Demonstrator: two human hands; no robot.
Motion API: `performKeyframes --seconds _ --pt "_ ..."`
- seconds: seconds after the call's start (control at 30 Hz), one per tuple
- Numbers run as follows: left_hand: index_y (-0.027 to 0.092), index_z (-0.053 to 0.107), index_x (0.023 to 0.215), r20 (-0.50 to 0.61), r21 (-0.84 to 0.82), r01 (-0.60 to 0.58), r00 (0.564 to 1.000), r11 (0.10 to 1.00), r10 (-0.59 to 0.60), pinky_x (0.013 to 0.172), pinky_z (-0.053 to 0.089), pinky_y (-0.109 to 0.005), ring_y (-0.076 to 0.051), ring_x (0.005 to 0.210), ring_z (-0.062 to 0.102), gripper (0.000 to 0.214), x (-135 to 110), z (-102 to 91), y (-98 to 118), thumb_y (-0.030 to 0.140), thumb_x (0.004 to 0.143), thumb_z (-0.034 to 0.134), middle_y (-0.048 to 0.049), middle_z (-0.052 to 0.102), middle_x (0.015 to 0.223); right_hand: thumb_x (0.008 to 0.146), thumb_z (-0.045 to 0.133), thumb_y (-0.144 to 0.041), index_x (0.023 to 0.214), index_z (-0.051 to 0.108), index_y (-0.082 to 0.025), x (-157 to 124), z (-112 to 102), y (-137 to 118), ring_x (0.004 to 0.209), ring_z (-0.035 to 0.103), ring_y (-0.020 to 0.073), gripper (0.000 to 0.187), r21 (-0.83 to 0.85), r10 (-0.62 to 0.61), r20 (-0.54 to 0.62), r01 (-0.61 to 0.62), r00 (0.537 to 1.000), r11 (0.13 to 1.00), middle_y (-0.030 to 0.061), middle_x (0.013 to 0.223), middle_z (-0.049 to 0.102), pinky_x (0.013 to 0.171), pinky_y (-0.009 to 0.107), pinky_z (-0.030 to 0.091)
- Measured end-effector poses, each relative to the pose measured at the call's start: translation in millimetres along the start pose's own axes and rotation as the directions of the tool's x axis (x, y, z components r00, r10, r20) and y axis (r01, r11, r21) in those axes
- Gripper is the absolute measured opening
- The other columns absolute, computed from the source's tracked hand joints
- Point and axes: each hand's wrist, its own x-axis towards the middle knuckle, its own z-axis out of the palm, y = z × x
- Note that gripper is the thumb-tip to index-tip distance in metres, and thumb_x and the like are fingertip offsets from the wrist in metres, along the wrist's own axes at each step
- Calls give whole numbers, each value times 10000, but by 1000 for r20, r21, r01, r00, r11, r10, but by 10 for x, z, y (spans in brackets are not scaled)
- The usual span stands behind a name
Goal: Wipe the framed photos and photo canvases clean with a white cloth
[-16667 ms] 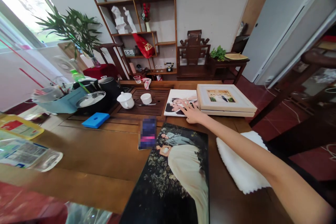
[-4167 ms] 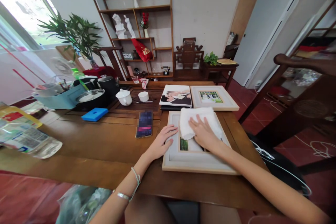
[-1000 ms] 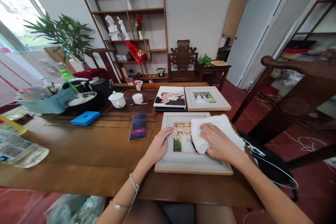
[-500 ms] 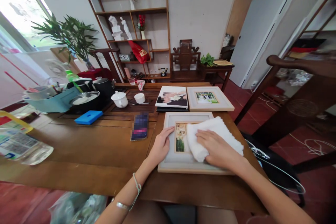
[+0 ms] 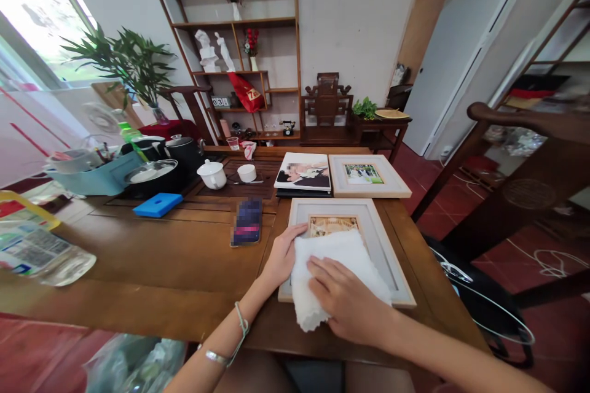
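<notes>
A light wood picture frame [image 5: 385, 227] lies flat on the table, with a small photo [image 5: 332, 224] showing at the top of its opening. Spread over the frame's lower part is a white towel [image 5: 350, 252], whose near corner hangs past the front edge. My right hand [image 5: 343, 298] presses on the towel, fingers bent over it. At the frame's left side, my left hand [image 5: 281, 255] rests with fingers stretched along the border, close to the towel's edge. The towel hides most of the photo.
Behind the frame lie a photo album [image 5: 303, 171] and a second picture frame [image 5: 401, 184]. To the left are a phone [image 5: 247, 221], a blue block [image 5: 157, 204], a lidded white teacup [image 5: 211, 174] and a clear bottle [image 5: 46, 252]. A wooden chair [image 5: 520, 184] stands right.
My right hand has drawn the towel toward me and to the left, baring the frame's right side and the photo's top. My left hand has stayed in place.
</notes>
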Motion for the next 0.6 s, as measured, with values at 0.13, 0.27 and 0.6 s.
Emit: performKeyframes --seconds 0.13,0.27,0.6 --pt "164 645 1163 -27 -14 -4 1000 1000 3 1067 439 -383 -194 1182 594 418 0 -13 -16 60 854 382 -87 653 1247 842 470 -141 1103 566 -49 89 188 -191 1288 453 383 293 -233 27 -125 -55 992 971 311 1312 528 1041 494 396" --pt "161 639 1175 -1 59 -7 1000 998 7 1078 427 -394 -190 1192 585 436 4 -22 17 43 864 358 -92 644 1259 844 485 -148 1027 593 -114 20 218 -255 1223 537 341 215 -338 64 -129 -105 990 935 253 1252 605 966 459 479" --pt "166 641 1180 59 119 -27 998 993 20 1083 416 -446 -229 1205 567 385 13 22 5 65 882 420 -114 633 1260 610 411 45 1217 579 -141 -855 -289 211 1198 573 285 656 -236 382 101 -351 919 906 172 1304 601 941 436 518"
